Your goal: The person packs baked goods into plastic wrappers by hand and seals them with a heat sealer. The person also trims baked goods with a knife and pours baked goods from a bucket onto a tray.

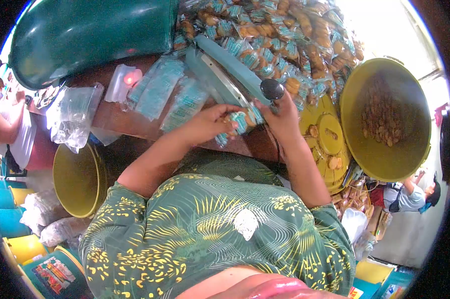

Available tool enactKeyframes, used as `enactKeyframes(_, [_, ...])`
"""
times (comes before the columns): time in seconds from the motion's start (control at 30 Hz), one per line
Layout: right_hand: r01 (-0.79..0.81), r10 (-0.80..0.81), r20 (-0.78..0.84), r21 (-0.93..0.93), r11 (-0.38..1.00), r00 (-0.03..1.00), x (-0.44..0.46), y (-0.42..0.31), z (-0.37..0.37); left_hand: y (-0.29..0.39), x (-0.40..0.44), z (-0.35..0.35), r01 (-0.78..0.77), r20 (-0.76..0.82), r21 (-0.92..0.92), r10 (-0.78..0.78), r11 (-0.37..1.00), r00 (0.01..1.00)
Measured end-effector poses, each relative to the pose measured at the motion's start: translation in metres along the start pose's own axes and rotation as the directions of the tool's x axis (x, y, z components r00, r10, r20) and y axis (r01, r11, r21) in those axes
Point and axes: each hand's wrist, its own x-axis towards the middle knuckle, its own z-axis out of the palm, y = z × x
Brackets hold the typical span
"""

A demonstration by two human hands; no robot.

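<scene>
My left hand (212, 122) pinches a small clear bag with turquoise print (240, 122), which has something lumpy inside. The bag's upper end lies against the near end of a light-blue bar heat sealer (220, 77), whose arm is raised off its base. My right hand (283, 117) is closed about the near end of that arm, beside its black knob (272, 89), with the thumb close to the bag. Flat printed bags (159, 89) lie left of the sealer. Beyond it is a big heap of filled, printed bags of brown baked pieces (279, 45).
A yellow tub (349, 144) with brown pieces inside tilts at the right. Below it, loose pieces rest on a yellow lid (329, 132). A large green container (93, 37) is at upper left, a yellow bin (78, 182) lower left. Other people are at both edges.
</scene>
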Motion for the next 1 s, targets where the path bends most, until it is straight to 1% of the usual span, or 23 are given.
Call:
enactKeyframes(0.07, [-0.069, 0.069, 0.067, -0.005, 0.998, 0.995, 0.015, -0.012, 0.012, 0.003, -0.004, -0.016, 0.02, -0.096, -0.003, -0.02, 1.0, 0.995])
enactKeyframes(0.1, [0.085, -0.076, 0.104, -0.085, 0.993, 0.992, 0.024, -0.002, 0.009, 0.0, -0.003, -0.024, -0.015, -0.16, -0.003, 0.014, 1.0, 0.987])
enactKeyframes(0.13, [-0.1, 0.096, 0.043, 0.111, 0.989, 0.994, 0.036, -0.001, 0.003, 0.002, -0.005, -0.031, -0.003, -0.165, -0.032, -0.003, 0.999, 0.986])
enactKeyframes(0.17, [-0.263, 0.27, 0.022, 0.308, 0.914, 0.963, 0.049, -0.004, -0.004, 0.006, -0.007, -0.037, 0.005, -0.172, -0.061, -0.016, 0.998, 0.985])
enactKeyframes(0.23, [-0.267, 0.294, -0.012, 0.386, 0.883, 0.956, 0.068, -0.027, -0.014, 0.013, -0.009, -0.05, 0.033, -0.196, -0.097, -0.052, 0.995, 0.979])
enactKeyframes(0.27, [-0.128, 0.145, -0.042, 0.27, 0.954, 0.989, 0.072, -0.045, -0.02, 0.015, -0.01, -0.053, 0.059, -0.21, -0.108, -0.081, 0.992, 0.974])
enactKeyframes(0.3, [0.014, -0.007, -0.051, 0.148, 0.989, 0.999, 0.072, -0.061, -0.023, 0.014, -0.011, -0.056, 0.089, -0.222, -0.125, -0.115, 0.988, 0.968])
enactKeyframes(0.37, [0.047, -0.028, 0.115, -0.169, 0.984, 0.993, 0.07, -0.089, -0.02, 0.006, -0.008, -0.065, 0.078, -0.17, -0.151, -0.103, 0.986, 0.98])
enactKeyframes(0.4, [0.085, -0.022, 0.196, -0.319, 0.944, 0.98, 0.066, -0.096, -0.014, 0.002, -0.007, -0.067, 0.072, -0.143, -0.16, -0.095, 0.984, 0.985])
enactKeyframes(0.43, [0.14, -0.017, 0.275, -0.435, 0.889, 0.961, 0.062, -0.096, -0.005, 0.001, -0.007, -0.068, 0.077, -0.149, -0.17, -0.103, 0.982, 0.984])
enactKeyframes(0.5, [0.158, 0.002, 0.263, -0.585, 0.796, 0.965, 0.054, -0.082, 0.01, 0.002, -0.01, -0.066, 0.093, -0.159, -0.191, -0.125, 0.977, 0.979])
enactKeyframes(0.53, [0.167, 0.01, 0.259, -0.651, 0.74, 0.966, 0.049, -0.071, 0.017, 0.002, -0.011, -0.066, 0.097, -0.156, -0.171, -0.124, 0.98, 0.98])
enactKeyframes(0.57, [0.105, 0.078, 0.228, -0.692, 0.714, 0.97, 0.041, -0.058, 0.024, 0.003, -0.012, -0.066, 0.1, -0.153, -0.151, -0.123, 0.984, 0.98])
enactKeyframes(0.6, [0.112, 0.067, 0.231, -0.679, 0.726, 0.971, 0.039, -0.059, 0.024, 0.004, -0.014, -0.066, 0.104, -0.151, -0.13, -0.124, 0.986, 0.981])
enactKeyframes(0.7, [0.129, 0.032, 0.237, -0.63, 0.766, 0.971, 0.037, -0.059, 0.021, 0.012, -0.018, -0.067, 0.07, -0.151, 0.015, -0.067, 0.997, 0.986])
enactKeyframes(0.8, [0.139, 0.003, 0.234, -0.589, 0.796, 0.972, 0.037, -0.053, 0.021, 0.008, -0.003, -0.076, 0.04, -0.224, 0.303, 0.03, 0.952, 0.974])
enactKeyframes(0.9, [0.155, -0.014, 0.235, -0.597, 0.787, 0.972, 0.036, -0.055, 0.019, 0.026, 0.006, -0.067, 0.073, -0.228, 0.357, 0.011, 0.931, 0.974])
enactKeyframes(1.0, [0.147, -0.013, 0.228, -0.584, 0.798, 0.974, 0.034, -0.057, 0.019, 0.043, 0.012, -0.06, 0.136, -0.216, 0.422, -0.047, 0.896, 0.975])
